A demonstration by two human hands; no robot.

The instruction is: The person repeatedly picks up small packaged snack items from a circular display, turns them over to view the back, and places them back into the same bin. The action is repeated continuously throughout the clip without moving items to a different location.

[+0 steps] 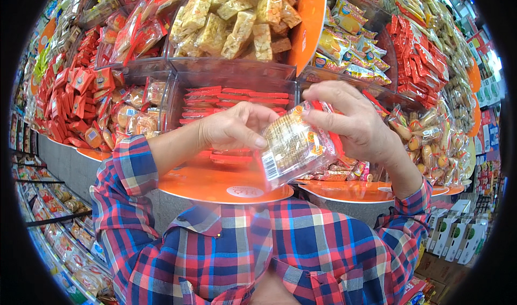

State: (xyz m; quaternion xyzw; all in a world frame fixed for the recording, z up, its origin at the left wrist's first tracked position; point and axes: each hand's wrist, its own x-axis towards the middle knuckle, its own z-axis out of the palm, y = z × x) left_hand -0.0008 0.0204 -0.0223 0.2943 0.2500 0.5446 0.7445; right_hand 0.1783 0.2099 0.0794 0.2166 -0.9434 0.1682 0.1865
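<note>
Between my hands is a clear plastic snack packet (297, 143) with a red end, printed designs and a barcode, holding something flat and beige. It is tilted, with its barcode corner pointing down to the left. My right hand (351, 117) grips the red end, fingers over the front and the thumb hidden. At the opposite edge, my left hand (238, 127) has its thumb on the packet's side, and its fingertips pass behind it. Below and behind my hands, a clear plastic bin (234, 76) holds stacked red-edged packets (202, 103), partly covered by my left forearm.
Neighbouring bins hold wrapped crispy bars (240, 20), red packets (80, 99), yellow-and-white packets (347, 46) and bagged small pastries (428, 139). An orange curved panel (226, 183) edges the display before my chest. Shelves of packaged goods (68, 240) stand at left, white cartons (456, 232) at right.
</note>
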